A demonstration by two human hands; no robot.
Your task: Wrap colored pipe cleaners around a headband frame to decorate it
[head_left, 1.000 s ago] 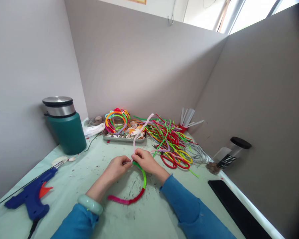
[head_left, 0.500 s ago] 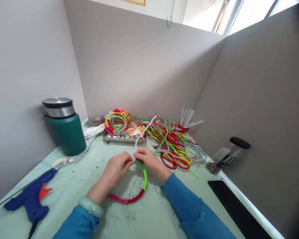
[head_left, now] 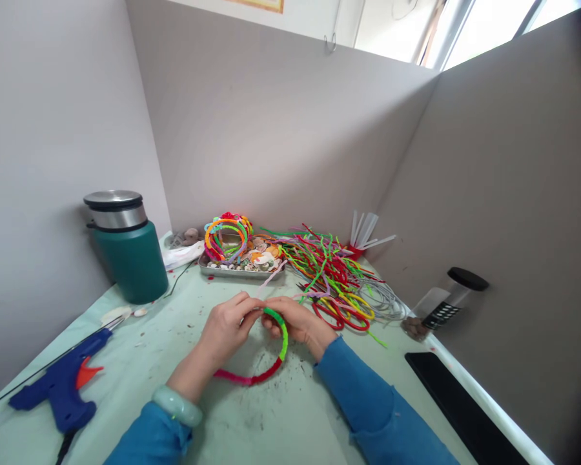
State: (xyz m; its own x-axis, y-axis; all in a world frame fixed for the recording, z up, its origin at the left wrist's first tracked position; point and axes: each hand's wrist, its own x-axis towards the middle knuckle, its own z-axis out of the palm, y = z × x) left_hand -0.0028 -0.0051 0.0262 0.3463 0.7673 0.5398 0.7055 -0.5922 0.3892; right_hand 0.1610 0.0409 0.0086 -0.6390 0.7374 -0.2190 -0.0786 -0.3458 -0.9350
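Observation:
A hoop point(head_left: 284, 342) wrapped in fuzzy green, lime, red and magenta pipe cleaner curves between my hands, its lower left part hidden behind my left wrist. My left hand point(head_left: 228, 326) pinches the hoop's green upper end between thumb and fingers. Closed at the same spot, my right hand point(head_left: 295, 320) grips a pale pink pipe cleaner point(head_left: 272, 278), whose free end sticks out beyond the fingertips toward the tray. The fingers cover where the pink strand meets the hoop.
Ahead lies a metal tray point(head_left: 237, 274) of shells and buttons with colourful hoops point(head_left: 227, 232) on it. Right of it are heaped pipe cleaners point(head_left: 319, 258) and red-handled scissors point(head_left: 332, 315). A blue glue gun point(head_left: 61, 381) and green flask point(head_left: 130, 258) stand left; a jar point(head_left: 445, 307) is right.
The pink pipe cleaner has swung from standing up to lying lower and away from me. My right hand has turned, its fingers now curling beneath the hoop's green end.

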